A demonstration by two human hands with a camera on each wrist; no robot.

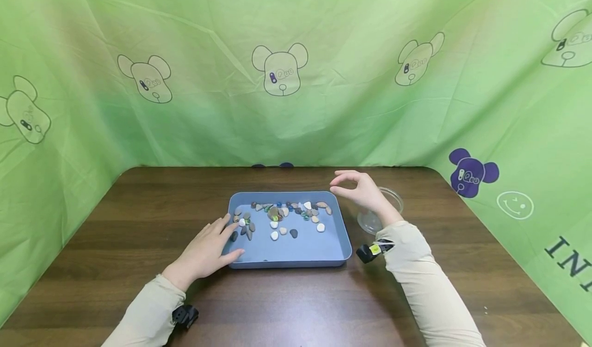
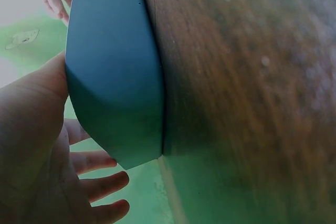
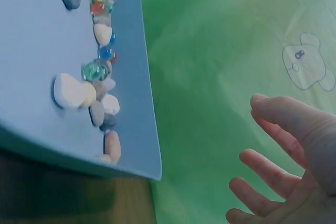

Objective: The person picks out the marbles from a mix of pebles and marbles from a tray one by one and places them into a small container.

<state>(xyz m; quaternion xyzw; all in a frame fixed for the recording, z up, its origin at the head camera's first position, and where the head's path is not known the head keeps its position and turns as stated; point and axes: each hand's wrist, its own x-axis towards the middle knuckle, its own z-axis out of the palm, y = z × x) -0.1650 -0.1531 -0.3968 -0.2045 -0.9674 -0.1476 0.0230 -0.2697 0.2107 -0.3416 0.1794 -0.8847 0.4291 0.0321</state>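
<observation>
A shallow blue tray lies on the table, holding pebbles and glass marbles, most of them toward its far side and left end. My left hand rests at the tray's left rim, its fingers spread and thumb along the near corner. In the left wrist view that palm lies against the tray's side. Raised over the far right corner, my right hand has thumb and forefinger bent toward each other. In the right wrist view no object shows between those fingers.
A clear round container stands right of the tray, partly hidden behind my right hand and forearm. The brown wooden table is bounded by a green curtain with printed mouse faces. Tiny pale specks lie near the table's right side.
</observation>
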